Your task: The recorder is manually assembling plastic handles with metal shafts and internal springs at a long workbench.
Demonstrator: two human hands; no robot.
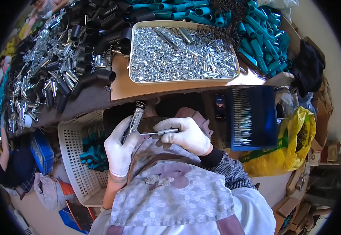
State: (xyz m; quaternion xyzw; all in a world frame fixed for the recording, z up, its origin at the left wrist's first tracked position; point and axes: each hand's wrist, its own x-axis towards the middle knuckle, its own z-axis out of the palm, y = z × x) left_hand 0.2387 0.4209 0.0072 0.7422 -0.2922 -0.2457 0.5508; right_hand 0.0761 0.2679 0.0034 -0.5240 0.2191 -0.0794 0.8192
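Note:
My gloved left hand (119,148) is closed around a silver cylindrical metal mechanism (136,118), held tilted upright, with a coil spring (140,104) at its top end. From the right, my gloved right hand (189,135) pinches a silver metal tube (167,132) with a thin rod (149,134) sticking out. The rod points left to the lower part of the mechanism, by my left thumb. Whether its tip has entered the mechanism is hidden. Both hands are above my lap, over the patterned apron (202,192).
On the bench ahead stands a cream tray (182,81) of small metal parts. Black tubes (106,74), loose metal pieces, teal tubes (260,51) and dark springs (233,31) surround it. A white basket (68,156) is left; a blue bin (262,121) of thin rods and yellow bag (284,160) are right.

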